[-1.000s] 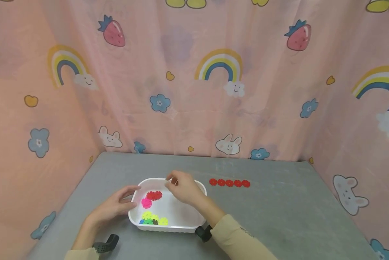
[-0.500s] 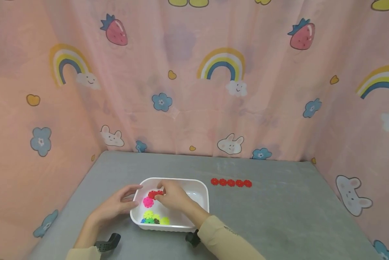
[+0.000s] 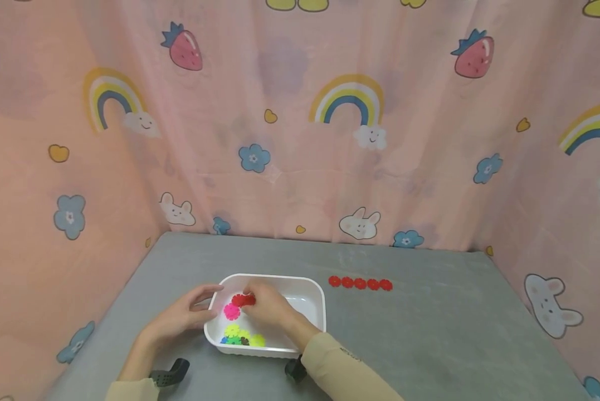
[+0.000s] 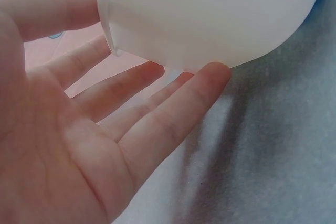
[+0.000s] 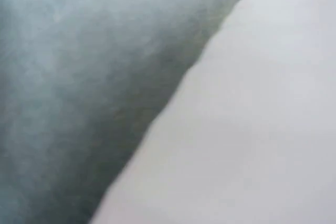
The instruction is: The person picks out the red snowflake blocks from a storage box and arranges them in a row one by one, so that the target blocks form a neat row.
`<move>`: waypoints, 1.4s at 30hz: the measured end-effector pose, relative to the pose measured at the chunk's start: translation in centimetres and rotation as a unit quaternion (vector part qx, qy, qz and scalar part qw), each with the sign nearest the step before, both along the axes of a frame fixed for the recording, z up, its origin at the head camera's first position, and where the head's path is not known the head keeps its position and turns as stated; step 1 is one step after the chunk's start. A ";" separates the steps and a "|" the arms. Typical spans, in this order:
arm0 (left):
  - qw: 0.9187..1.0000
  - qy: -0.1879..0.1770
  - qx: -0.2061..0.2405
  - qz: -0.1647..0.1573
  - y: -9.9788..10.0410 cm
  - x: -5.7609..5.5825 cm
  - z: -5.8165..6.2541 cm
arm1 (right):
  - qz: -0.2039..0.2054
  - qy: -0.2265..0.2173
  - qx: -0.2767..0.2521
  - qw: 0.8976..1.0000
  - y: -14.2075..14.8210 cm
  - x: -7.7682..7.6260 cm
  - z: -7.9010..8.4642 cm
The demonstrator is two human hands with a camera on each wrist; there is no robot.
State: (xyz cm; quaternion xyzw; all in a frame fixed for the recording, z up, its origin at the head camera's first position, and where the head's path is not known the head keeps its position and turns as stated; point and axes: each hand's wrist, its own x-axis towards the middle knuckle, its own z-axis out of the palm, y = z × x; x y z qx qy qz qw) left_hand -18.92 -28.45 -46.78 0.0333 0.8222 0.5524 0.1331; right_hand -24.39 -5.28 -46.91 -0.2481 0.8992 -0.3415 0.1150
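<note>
A white plastic basin (image 3: pixel 300 352) stands on the table in the head view. My right hand (image 3: pixel 269 306) reaches into it, thumb and fingertips pinching a red snowflake disc (image 3: pixel 249 299). Another red snowflake disc (image 3: pixel 237 301) lies close on the left, above a pink one (image 3: pixel 232 312). My left hand (image 3: pixel 181 313) is at the basin's left end; in the left wrist view its extended fingers (image 4: pixel 173 124) touch the outer wall (image 4: pixel 210 19). The right wrist view shows only the basin's side (image 5: pixel 236 129) and the table, with the right hand hidden.
Yellow discs (image 3: pixel 233 331), with green, blue and brown ones, cluster in the basin's near left corner. Several red discs (image 3: pixel 360 283) form a row on the grey table (image 3: pixel 430 323), right of the basin. A pink patterned curtain (image 3: pixel 289 184) surrounds the table's back and sides.
My right hand has moved left and down from the basin's far rim to the red discs, and its fingers have closed on one. The left hand has stayed at the basin's end.
</note>
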 end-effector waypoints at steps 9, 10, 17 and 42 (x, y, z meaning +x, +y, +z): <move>1.000 0.000 0.004 0.003 0.3 0.1 0.0 | -0.005 0.012 0.028 1.000 0.1 0.4 -0.6; 1.000 0.000 0.004 0.001 0.3 0.1 0.1 | -0.004 0.018 0.037 0.999 0.1 0.4 -0.6; 1.000 0.002 0.013 -0.016 0.4 0.1 0.1 | -0.018 0.000 0.054 0.998 0.2 0.7 -0.6; 1.000 0.000 -0.019 0.003 0.3 0.4 0.2 | -0.011 -0.062 -0.045 0.997 4.2 1.3 1.0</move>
